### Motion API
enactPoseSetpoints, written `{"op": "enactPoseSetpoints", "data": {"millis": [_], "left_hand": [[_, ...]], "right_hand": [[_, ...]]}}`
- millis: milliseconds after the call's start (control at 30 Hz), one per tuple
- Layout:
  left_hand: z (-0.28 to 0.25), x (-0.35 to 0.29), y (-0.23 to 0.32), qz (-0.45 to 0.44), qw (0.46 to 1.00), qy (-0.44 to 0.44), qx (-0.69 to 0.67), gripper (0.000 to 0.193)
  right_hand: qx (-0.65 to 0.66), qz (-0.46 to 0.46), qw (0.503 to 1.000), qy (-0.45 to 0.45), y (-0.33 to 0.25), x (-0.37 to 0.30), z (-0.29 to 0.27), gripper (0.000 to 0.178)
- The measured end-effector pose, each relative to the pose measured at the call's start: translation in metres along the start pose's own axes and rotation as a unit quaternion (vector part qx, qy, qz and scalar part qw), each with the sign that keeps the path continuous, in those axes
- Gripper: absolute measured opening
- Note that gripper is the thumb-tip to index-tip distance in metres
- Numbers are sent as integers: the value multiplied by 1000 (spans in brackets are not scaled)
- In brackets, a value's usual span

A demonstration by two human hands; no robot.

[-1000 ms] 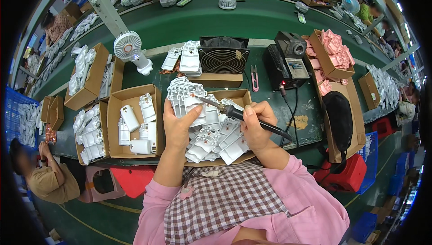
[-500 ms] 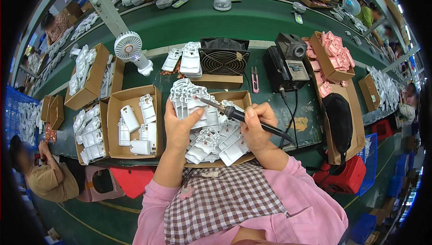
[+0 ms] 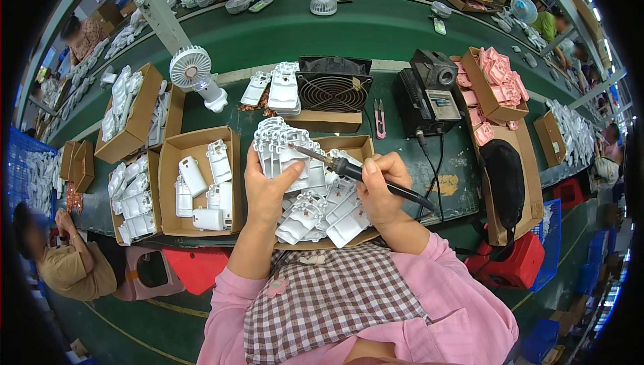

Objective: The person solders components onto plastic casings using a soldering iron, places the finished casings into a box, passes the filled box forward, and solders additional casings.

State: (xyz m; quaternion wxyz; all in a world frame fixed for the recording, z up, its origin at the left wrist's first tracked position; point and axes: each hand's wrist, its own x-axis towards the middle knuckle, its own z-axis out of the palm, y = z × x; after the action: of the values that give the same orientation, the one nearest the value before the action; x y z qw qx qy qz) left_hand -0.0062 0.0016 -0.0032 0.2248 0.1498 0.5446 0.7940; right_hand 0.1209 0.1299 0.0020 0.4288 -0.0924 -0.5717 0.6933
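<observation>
My left hand (image 3: 267,189) grips a stack of white plastic housings (image 3: 285,150), held upright above a cardboard box (image 3: 357,145) full of several more white parts (image 3: 322,214). In my right hand (image 3: 379,189) is a black-handled soldering iron (image 3: 349,169), held like a pen. Its metal tip touches the top of the stack. The iron's cord runs right toward the black soldering station (image 3: 426,93).
A cardboard box (image 3: 176,152) of white housings sits left of my hands, with more boxes beyond it. A black fan (image 3: 333,83), a small white fan (image 3: 192,73), pink snips (image 3: 380,117) and boxes of pink parts (image 3: 496,80) stand on the green bench. Other people work nearby.
My hands and the stack stay almost where they were; the iron's tip has shifted only slightly on the stack.
</observation>
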Motion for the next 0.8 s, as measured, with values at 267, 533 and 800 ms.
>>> {"op": "enactPoseSetpoints", "data": {"millis": [267,533,800], "left_hand": [[-2,0,-1,1,1000,-4,-16,55],[5,-2,10,-56,996,-35,-54,61],[13,-1,11,-70,995,-43,-62,64]], "right_hand": [[30,-18,999,12,5,-1,-3,17],[112,-69,990,46,-6,-1,-1,18],[121,-87,988,47,-8,-2,-4,18]]}}
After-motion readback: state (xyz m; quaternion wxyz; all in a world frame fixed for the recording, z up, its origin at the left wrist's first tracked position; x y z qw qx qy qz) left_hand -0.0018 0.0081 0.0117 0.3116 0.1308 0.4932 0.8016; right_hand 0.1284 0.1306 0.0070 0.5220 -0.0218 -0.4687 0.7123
